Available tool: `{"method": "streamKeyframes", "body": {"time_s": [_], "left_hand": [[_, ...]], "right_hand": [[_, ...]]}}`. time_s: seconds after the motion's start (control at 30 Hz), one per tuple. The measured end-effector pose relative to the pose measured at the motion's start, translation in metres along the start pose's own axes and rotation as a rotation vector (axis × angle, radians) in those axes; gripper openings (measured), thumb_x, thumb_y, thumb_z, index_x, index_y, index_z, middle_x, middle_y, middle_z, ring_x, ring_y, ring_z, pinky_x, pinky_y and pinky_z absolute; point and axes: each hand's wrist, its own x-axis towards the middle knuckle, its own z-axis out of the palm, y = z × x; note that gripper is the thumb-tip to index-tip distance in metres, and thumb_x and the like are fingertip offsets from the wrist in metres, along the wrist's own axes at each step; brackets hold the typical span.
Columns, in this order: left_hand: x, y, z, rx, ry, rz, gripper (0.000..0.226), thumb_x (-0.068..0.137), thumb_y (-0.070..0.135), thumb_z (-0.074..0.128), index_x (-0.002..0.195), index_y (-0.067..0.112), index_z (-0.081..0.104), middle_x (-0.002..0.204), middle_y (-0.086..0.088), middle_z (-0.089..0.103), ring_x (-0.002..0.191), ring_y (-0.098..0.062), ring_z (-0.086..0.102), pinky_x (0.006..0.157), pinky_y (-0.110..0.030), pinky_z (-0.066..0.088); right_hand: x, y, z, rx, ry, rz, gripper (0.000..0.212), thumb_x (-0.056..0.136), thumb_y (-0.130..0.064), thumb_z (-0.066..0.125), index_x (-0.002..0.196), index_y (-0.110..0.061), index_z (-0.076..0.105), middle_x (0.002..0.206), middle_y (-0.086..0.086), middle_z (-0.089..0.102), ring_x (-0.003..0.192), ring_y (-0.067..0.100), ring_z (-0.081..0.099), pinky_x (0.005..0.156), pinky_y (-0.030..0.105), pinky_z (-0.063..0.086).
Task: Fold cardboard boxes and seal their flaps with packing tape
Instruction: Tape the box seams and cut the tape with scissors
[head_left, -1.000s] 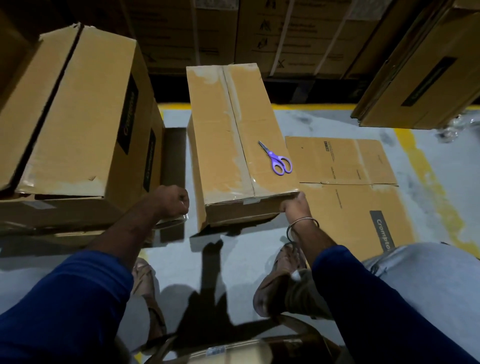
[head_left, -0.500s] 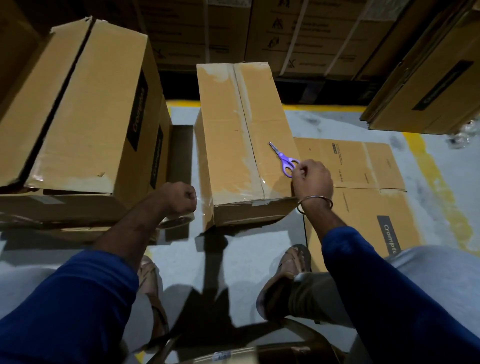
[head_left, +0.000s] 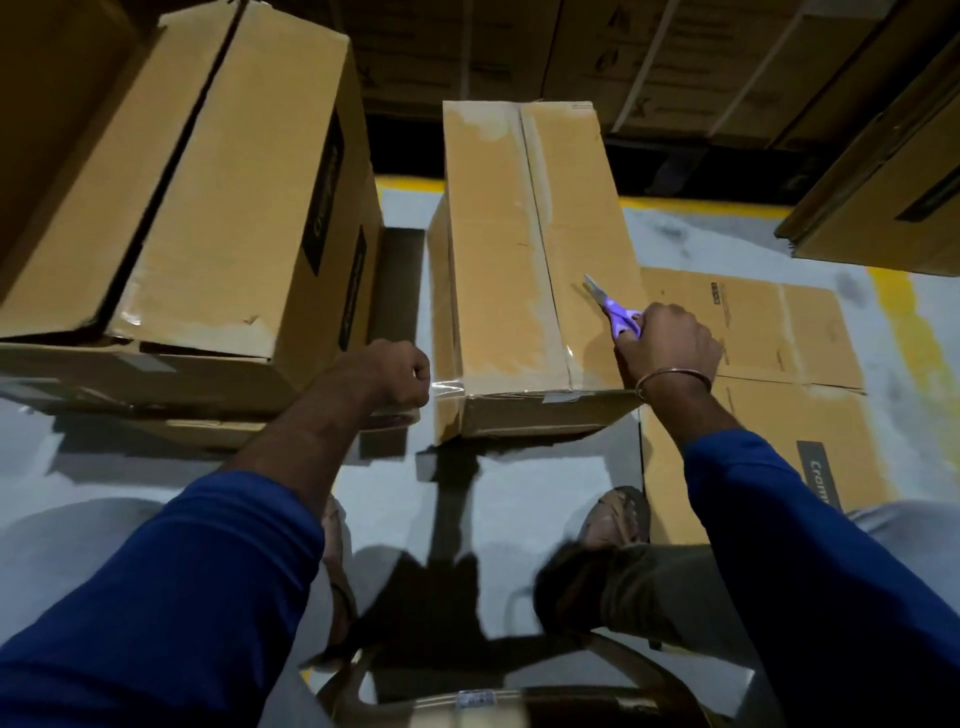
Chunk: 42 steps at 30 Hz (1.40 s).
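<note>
Right hand (head_left: 667, 345) grips scissors (head_left: 613, 309) at the box's (head_left: 524, 249) near right edge; left hand (head_left: 397, 374), fisted, holds tape (head_left: 445, 387) taut off its near left corner. Slack could wrinkle the strip.

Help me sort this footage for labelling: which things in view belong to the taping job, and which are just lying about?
In use:
- middle box
- purple scissors, gripped by right hand
- tape strip, pulled by left hand

Lying about:
- big box on the left
- flattened carton on the floor
- stacked cartons behind
</note>
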Motion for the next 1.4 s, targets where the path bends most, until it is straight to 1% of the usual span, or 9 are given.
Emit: {"method": "streamKeyframes", "body": {"time_s": [0.1, 0.17, 0.23, 0.37, 0.5, 0.57, 0.77, 1.13, 1.4], "left_hand": [[0.0, -0.001, -0.001, 0.019, 0.025, -0.001, 0.007, 0.091, 0.032, 0.069, 0.097, 0.029, 0.067, 0.097, 0.001, 0.065, 0.087, -0.017, 0.061, 0.07, -0.033, 0.046], [-0.001, 0.0, 0.0, 0.025, 0.042, 0.008, 0.006, 0.091, 0.033, 0.068, 0.094, 0.028, 0.066, 0.095, 0.001, 0.066, 0.085, -0.016, 0.061, 0.067, -0.032, 0.044], [-0.002, -0.001, 0.001, 0.034, 0.069, 0.015, 0.006, 0.09, 0.034, 0.068, 0.093, 0.028, 0.067, 0.092, 0.002, 0.066, 0.084, -0.016, 0.062, 0.069, -0.033, 0.047], [-0.006, 0.001, 0.0, 0.026, 0.066, 0.005, 0.007, 0.091, 0.033, 0.067, 0.096, 0.028, 0.067, 0.093, 0.002, 0.066, 0.083, -0.015, 0.06, 0.073, -0.035, 0.05], [-0.007, 0.003, -0.002, 0.046, 0.08, 0.005, 0.006, 0.09, 0.031, 0.068, 0.092, 0.026, 0.067, 0.093, 0.0, 0.068, 0.085, -0.016, 0.063, 0.066, -0.031, 0.045], [-0.009, 0.004, -0.003, 0.066, 0.108, 0.018, 0.008, 0.09, 0.031, 0.068, 0.094, 0.024, 0.068, 0.091, 0.0, 0.068, 0.086, -0.017, 0.065, 0.064, -0.03, 0.041], [-0.011, 0.004, -0.001, 0.048, 0.089, 0.02, 0.007, 0.089, 0.029, 0.068, 0.093, 0.024, 0.068, 0.092, 0.0, 0.069, 0.082, -0.015, 0.063, 0.059, -0.029, 0.038], [-0.012, 0.007, 0.001, 0.06, 0.097, 0.008, 0.008, 0.091, 0.027, 0.068, 0.096, 0.022, 0.066, 0.091, -0.001, 0.066, 0.083, -0.016, 0.062, 0.066, -0.031, 0.043], [-0.011, 0.01, 0.004, 0.066, 0.095, -0.004, 0.006, 0.09, 0.026, 0.069, 0.092, 0.021, 0.066, 0.091, -0.002, 0.068, 0.087, -0.018, 0.065, 0.073, -0.034, 0.049]], "right_hand": [[-0.017, -0.007, -0.002, 0.127, 0.012, -0.029, 0.025, 0.092, -0.042, 0.059, 0.099, -0.019, 0.067, 0.082, 0.007, 0.064, 0.074, 0.03, 0.06, 0.064, 0.035, 0.047], [-0.03, -0.015, -0.004, 0.446, -0.053, 0.039, 0.023, 0.083, -0.042, 0.063, 0.092, -0.023, 0.071, 0.08, 0.001, 0.068, 0.075, 0.025, 0.063, 0.063, 0.031, 0.048], [-0.049, -0.028, -0.005, 0.806, -0.18, 0.099, 0.024, 0.074, -0.037, 0.066, 0.085, -0.019, 0.077, 0.074, -0.004, 0.069, 0.07, 0.014, 0.065, 0.062, 0.027, 0.048], [-0.108, -0.056, -0.019, 1.272, -0.606, 0.099, 0.008, 0.091, -0.007, 0.073, 0.087, -0.002, 0.076, 0.063, 0.004, 0.064, 0.047, 0.007, 0.055, 0.043, 0.022, 0.043], [-0.157, -0.072, -0.025, 1.154, -1.167, 0.099, 0.04, 0.087, -0.046, 0.077, 0.103, -0.01, 0.073, 0.086, 0.006, 0.07, 0.07, 0.019, 0.068, 0.06, 0.027, 0.056], [-0.168, -0.073, -0.016, 1.097, -1.297, 0.139, 0.047, 0.082, -0.057, 0.078, 0.102, -0.015, 0.073, 0.092, 0.007, 0.069, 0.08, 0.026, 0.073, 0.067, 0.032, 0.061], [-0.166, -0.084, 0.008, 1.076, -1.375, 0.212, 0.07, 0.066, -0.07, 0.077, 0.105, -0.013, 0.072, 0.097, 0.005, 0.068, 0.087, 0.028, 0.075, 0.071, 0.034, 0.062], [-0.149, -0.099, 0.031, 1.16, -1.369, 0.199, 0.068, 0.065, -0.075, 0.081, 0.101, -0.018, 0.071, 0.095, 0.004, 0.068, 0.073, 0.016, 0.068, 0.062, 0.027, 0.056], [-0.151, -0.099, 0.035, 1.239, -1.265, 0.184, 0.057, 0.071, -0.059, 0.083, 0.101, -0.013, 0.07, 0.085, 0.006, 0.068, 0.057, 0.012, 0.056, 0.054, 0.022, 0.047]]}}
